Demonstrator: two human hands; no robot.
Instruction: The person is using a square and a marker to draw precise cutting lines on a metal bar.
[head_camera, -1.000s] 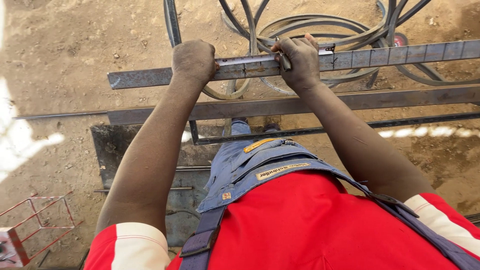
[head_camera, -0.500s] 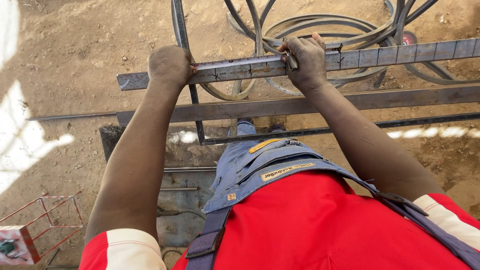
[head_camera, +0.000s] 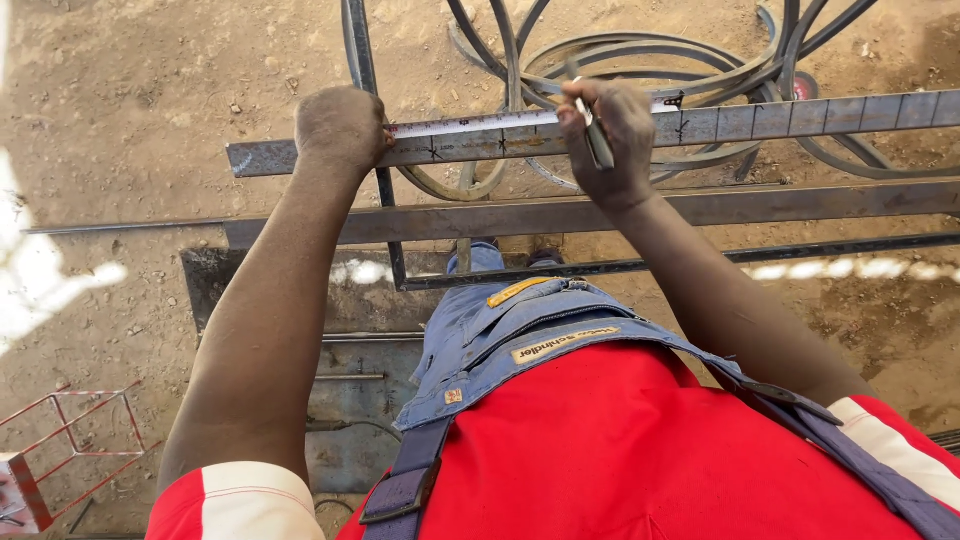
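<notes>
Presently, a flat steel bar (head_camera: 760, 122) is laid crosswise at the top of the view, with a measuring tape (head_camera: 470, 124) stretched along its upper edge. The left hand (head_camera: 340, 128) is closed into a fist and pressed down on the bar near its left end, where the tape's end is pinned beneath it. The right hand (head_camera: 612, 140) is clamped on a slim marker (head_camera: 596, 135), whose tip is set against the bar beside the tape. The two hands are held well apart along the bar. A second, darker bar (head_camera: 800, 204) is positioned parallel and just below. Curved metal hoops (head_camera: 640, 55) are seen on the sandy ground (head_camera: 150, 90) beyond. A red wire frame (head_camera: 70, 440) is located at the lower left.
</notes>
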